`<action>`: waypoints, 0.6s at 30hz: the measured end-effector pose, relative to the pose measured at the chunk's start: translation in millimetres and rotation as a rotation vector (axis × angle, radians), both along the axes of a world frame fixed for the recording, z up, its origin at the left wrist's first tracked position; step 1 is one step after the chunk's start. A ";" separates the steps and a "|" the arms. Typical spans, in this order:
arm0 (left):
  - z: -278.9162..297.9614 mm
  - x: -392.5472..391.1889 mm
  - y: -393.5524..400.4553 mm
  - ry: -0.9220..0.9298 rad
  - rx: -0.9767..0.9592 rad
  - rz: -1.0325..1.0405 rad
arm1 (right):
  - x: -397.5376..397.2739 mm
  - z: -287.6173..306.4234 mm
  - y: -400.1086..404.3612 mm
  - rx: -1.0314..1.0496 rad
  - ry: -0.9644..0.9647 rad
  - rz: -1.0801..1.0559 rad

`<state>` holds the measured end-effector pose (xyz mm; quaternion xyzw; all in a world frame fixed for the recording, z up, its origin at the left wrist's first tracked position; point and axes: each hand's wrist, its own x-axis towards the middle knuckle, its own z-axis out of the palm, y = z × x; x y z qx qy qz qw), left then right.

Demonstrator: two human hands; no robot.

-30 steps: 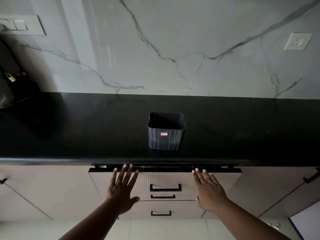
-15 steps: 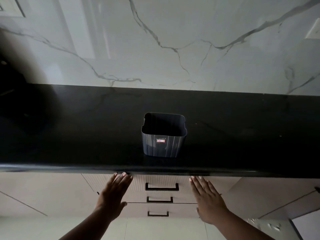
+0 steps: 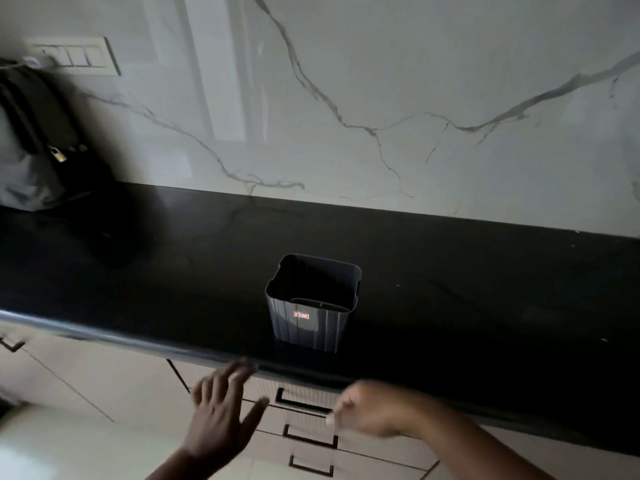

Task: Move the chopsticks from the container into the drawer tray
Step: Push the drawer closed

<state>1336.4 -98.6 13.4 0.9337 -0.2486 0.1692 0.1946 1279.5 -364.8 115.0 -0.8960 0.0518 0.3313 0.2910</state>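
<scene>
The container [image 3: 313, 303] stands upright on the black countertop [image 3: 485, 289], near its front edge; no chopsticks show inside it. The top drawer [image 3: 304, 398] below sits flush and closed, so the tray is out of sight. Judged stage: transfer complete, or nearly so. Next move: likely only confirming closure and withdrawing. The left hand [image 3: 221, 420] is spread, fingers straight, holding nothing. The right hand [image 3: 370, 410] is blurred; its fingers appear loosely curled, but whether they grip anything cannot be told.
</scene>
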 end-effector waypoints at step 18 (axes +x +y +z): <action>110.4 155.2 -106.4 1.353 -1.244 -0.153 | 127.8 7.4 -2.2 1.066 -0.488 -1.283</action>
